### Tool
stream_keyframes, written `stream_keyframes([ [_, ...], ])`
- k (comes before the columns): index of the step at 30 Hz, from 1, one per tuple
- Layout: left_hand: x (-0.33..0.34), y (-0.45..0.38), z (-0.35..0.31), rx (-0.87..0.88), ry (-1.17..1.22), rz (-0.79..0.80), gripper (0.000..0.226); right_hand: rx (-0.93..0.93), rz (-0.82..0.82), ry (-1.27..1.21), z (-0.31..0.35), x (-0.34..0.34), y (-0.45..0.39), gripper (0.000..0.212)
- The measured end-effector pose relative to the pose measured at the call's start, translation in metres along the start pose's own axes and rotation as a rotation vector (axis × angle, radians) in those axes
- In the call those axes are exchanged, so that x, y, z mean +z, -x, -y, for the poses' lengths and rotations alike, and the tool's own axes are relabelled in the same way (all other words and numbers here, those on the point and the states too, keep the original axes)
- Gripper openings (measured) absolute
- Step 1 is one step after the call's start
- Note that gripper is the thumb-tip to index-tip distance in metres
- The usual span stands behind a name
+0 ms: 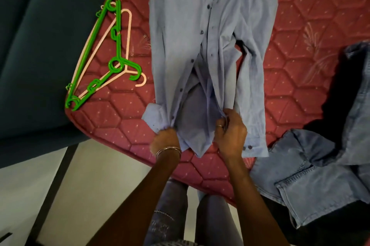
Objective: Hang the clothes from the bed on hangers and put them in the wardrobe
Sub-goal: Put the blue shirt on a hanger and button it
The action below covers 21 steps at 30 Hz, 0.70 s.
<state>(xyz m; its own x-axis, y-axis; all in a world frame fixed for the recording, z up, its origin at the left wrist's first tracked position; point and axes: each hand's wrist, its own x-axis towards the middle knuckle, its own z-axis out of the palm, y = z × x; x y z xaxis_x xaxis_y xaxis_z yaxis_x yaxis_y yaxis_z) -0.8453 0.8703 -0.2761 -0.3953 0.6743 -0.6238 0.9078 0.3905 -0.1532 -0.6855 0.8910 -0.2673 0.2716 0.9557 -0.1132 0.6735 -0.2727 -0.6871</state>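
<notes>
Both hands gripped the hem of a shirt on the bed.

The red quilted bed (pixel 300 25) carried the blue shirt (pixel 200 35) lying flat, jeans (pixel 312 165) at its right and hangers (pixel 104 55) at its left; the left hand (pixel 165 141) and right hand (pixel 230 135) had fingers clamped on the shirt's bottom edges.

The scene is seen from a single head-worn camera, aimed steeply down and forward over the mattress (pixel 300 25). The left hand (pixel 165 141) and right hand (pixel 230 137) are viewed closely, low of centre; beyond the fingers (pixel 221 125) the bed is spread.
</notes>
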Motion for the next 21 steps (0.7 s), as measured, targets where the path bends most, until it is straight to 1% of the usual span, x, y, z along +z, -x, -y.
stream_keyframes([
  [1,0.001,0.003,0.002,0.051,-0.081,-0.088,0.019,-0.022,-0.011,0.032,0.003,-0.003,0.002,0.026],
  [2,0.004,0.008,0.007,0.104,-0.15,-0.128,0.014,-0.053,-0.024,0.06,0.006,-0.006,0.005,0.025],
  [3,0.007,0.01,0.011,0.158,-0.193,-0.129,0.008,-0.088,-0.034,0.091,0.009,-0.007,0.008,0.025],
  [4,0.012,0.011,0.017,0.214,-0.204,-0.111,0.014,-0.132,-0.043,0.122,0.012,-0.01,0.01,0.025],
  [5,0.017,0.009,0.023,0.272,-0.226,-0.148,0.024,-0.16,-0.05,0.157,0.013,-0.013,0.012,0.024],
  [6,0.014,0.006,0.027,0.331,-0.237,-0.225,0.029,-0.181,-0.061,0.191,0.013,-0.015,0.013,0.021],
  [7,0.015,0.003,0.03,0.371,-0.221,-0.281,0.028,-0.202,-0.069,0.226,0.011,-0.018,0.015,0.02],
  [9,0.011,-0.002,0.029,0.484,-0.148,-0.36,0.023,-0.23,-0.065,0.324,0.002,-0.022,0.02,0.024],
  [11,0.009,0.013,0.016,0.614,-0.116,-0.37,0.018,-0.255,-0.065,0.394,-0.011,-0.027,0.028,0.031],
  [14,0.026,0.045,-0.007,0.751,-0.105,-0.401,0.023,-0.234,-0.072,0.338,-0.021,-0.031,0.046,0.036],
  [15,0.03,0.055,-0.012,0.778,-0.09,-0.369,0.027,-0.22,-0.036,0.297,-0.024,-0.029,0.051,0.038],
  [16,0.034,0.061,-0.016,0.804,-0.065,-0.31,0.03,-0.199,0.043,0.253,-0.027,-0.026,0.055,0.043],
  [17,0.038,0.063,-0.017,0.83,-0.044,-0.192,0.032,-0.152,0.159,0.195,-0.031,-0.023,0.058,0.049],
  [18,0.043,0.063,-0.017,0.813,-0.056,-0.035,0.032,-0.093,0.282,0.118,-0.038,-0.02,0.06,0.052],
  [19,0.046,0.06,-0.014,0.756,-0.054,0.091,0.034,-0.03,0.375,0.035,-0.044,-0.019,0.06,0.051],
  [20,0.047,0.057,-0.009,0.686,-0.009,0.133,0.034,0.03,0.406,-0.032,-0.049,-0.019,0.059,0.046],
  [21,0.049,0.054,-0.003,0.626,0.113,0.11,0.032,0.08,0.379,-0.075,-0.053,-0.02,0.059,0.039],
])
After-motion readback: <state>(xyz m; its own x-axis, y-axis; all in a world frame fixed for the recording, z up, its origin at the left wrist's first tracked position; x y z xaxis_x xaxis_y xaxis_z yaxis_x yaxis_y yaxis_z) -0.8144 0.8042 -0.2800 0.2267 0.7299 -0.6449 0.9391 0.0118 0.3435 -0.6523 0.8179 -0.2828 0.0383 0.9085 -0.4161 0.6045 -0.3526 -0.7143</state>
